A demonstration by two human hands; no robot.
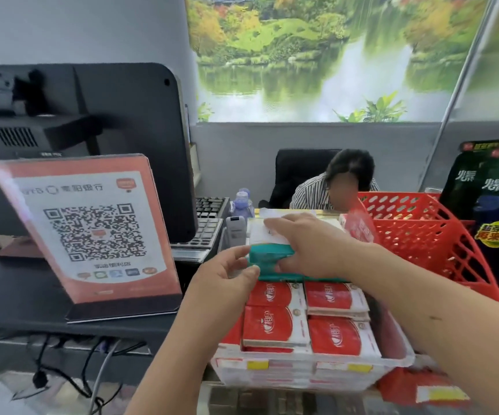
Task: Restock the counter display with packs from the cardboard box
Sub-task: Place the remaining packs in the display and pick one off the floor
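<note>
the teal pack (267,257) is held in the air just above the back edge of the clear display tray (302,368), between both hands. the left grip (227,274) pinches the pack's left end between thumb and curled fingers. the right grip (311,247) is closed on it from the other side, fingers laid over the top and thumb tucked underneath. inside the display tray, red packs (275,324) lie flat in two columns, stacked and filling it nearly to the rim. just right of the tray stands a red basket (422,235) with perforated walls, and beyond that, further right, dark snack bags (496,190) stand upright. left of the tray, on the dark tabletop (17,295), a tilted orange qr sign (92,232) leans in its stand, with a black monitor (122,121) behind it. behind the tray, to its left, are a keyboard (209,226) and a pale purple bottle (242,202). further back sits a person in a striped shirt (314,193), under a landscape poster (332,55) on the wall.
</note>
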